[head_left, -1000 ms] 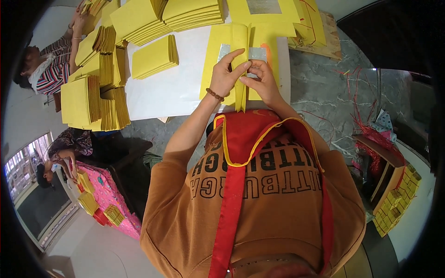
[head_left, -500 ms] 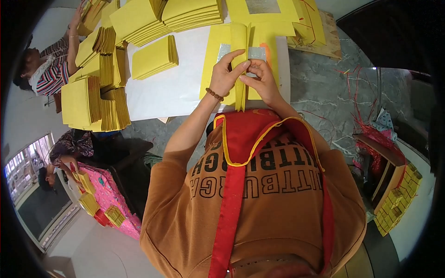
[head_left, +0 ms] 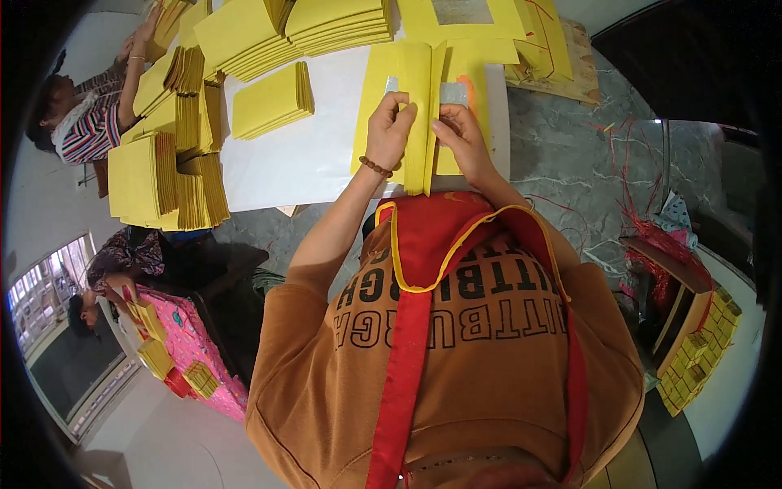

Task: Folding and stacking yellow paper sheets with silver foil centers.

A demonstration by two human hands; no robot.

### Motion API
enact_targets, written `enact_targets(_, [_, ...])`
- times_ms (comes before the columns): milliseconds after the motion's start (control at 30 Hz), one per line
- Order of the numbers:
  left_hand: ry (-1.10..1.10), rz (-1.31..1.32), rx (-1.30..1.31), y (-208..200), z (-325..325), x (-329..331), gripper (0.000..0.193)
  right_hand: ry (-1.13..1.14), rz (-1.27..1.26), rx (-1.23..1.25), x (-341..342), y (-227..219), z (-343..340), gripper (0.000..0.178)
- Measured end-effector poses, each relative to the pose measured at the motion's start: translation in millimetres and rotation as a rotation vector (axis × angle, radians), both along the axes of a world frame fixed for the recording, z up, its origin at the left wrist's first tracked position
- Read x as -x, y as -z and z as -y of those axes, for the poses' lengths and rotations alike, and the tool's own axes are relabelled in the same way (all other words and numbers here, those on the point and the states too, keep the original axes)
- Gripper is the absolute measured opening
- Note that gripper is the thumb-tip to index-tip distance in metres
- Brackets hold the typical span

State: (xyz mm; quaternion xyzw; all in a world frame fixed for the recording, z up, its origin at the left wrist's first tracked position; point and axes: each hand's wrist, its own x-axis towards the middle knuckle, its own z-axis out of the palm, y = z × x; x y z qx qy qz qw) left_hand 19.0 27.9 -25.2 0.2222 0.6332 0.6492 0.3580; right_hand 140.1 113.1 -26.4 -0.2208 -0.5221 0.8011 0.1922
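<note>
A yellow paper stack [head_left: 417, 163] stands half folded in front of me, its long edges pointing toward my body. My left hand [head_left: 390, 130] is closed on its left side, thumb pressed against the paper and fingers curled. On the other side, my right hand [head_left: 466, 140] pinches the narrower flap, with thumb and fingertips near its edge. Beneath both hands lies a flat yellow sheet [head_left: 366, 90] with a silver patch [head_left: 453, 94], partly covered by the folded paper. An orange mark shows beside the patch.
A folded yellow bundle [head_left: 269, 102] lies left on the white tabletop [head_left: 326, 122]. Tall yellow stacks [head_left: 142, 183] line the table's left end, more at the back. A person [head_left: 90, 122] works at far left, another [head_left: 122, 261] below. Red strings [head_left: 627, 179] hang at right.
My hands have moved apart, the left one to the left. The folded paper has opened wider between them. The person at far left has brought both hands together near the stacks.
</note>
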Motion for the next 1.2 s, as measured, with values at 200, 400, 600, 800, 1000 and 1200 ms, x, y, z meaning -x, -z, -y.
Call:
enact_targets(200, [-0.112,-0.008,-0.104,-11,-2,-8,0.012,-0.004,0.002,-0.010,0,5,0,0.025])
enact_targets(400, [0.021,-0.177,0.014,-8,2,0,0.026,0.007,-0.008,-0.037,1,4,0,0.027])
enact_targets(600, [0.035,-0.164,-0.002,-1,-3,-1,0.027,0.014,-0.009,-0.040,3,6,1,0.029])
enact_targets(800, [0.066,-0.163,0.016,-4,-5,-1,0.035,-0.026,0.037,-0.110,2,-4,2,0.033])
enact_targets(1000, [0.076,-0.154,0.031,-3,-4,1,0.037,0.008,0.037,-0.146,2,-3,2,0.037])
enact_targets(1200, [0.074,-0.121,0.003,1,-4,1,0.036,0.000,0.036,-0.126,2,0,1,0.037])
